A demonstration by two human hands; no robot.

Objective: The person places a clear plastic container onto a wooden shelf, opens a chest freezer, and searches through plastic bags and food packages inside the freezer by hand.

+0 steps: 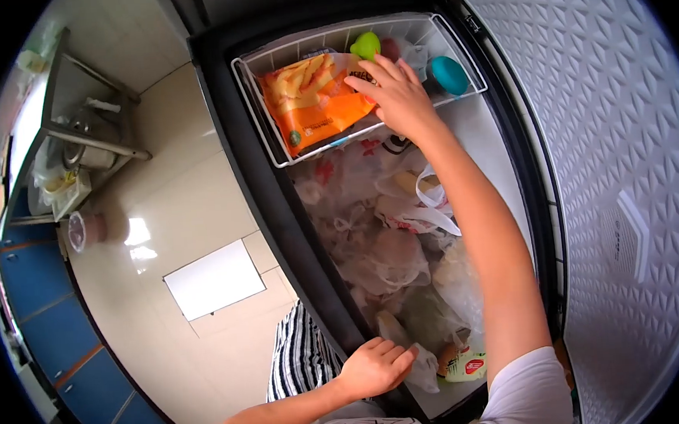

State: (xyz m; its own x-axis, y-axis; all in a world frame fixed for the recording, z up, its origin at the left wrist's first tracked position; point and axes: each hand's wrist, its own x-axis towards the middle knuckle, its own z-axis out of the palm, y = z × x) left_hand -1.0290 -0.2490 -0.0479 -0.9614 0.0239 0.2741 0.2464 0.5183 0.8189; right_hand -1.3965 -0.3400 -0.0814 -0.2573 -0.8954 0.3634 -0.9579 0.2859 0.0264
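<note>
An orange and yellow food packet [310, 109] lies in the white wire basket [268, 131] at the far end of an open chest freezer. My right hand [398, 96] reaches into the basket with fingers spread, its thumb and fingertips over the packet's right end. Beside the fingers is a bright green rounded item [366, 45]. A teal round lid [449, 75] is to the right of the hand. At the freezer's near left rim [354, 331], my left hand [376, 367] rests with curled fingers. A pale plastic bag [423, 370] sits close to its fingertips.
Below the basket, several plastic bags [389, 255] fill the freezer. A green and white packet [465, 364] lies near its front. The raised lid [614, 117] stands on the right. To the left are a white rectangle [215, 280] on the floor, a metal rack [102, 141] and blue cabinets [41, 285].
</note>
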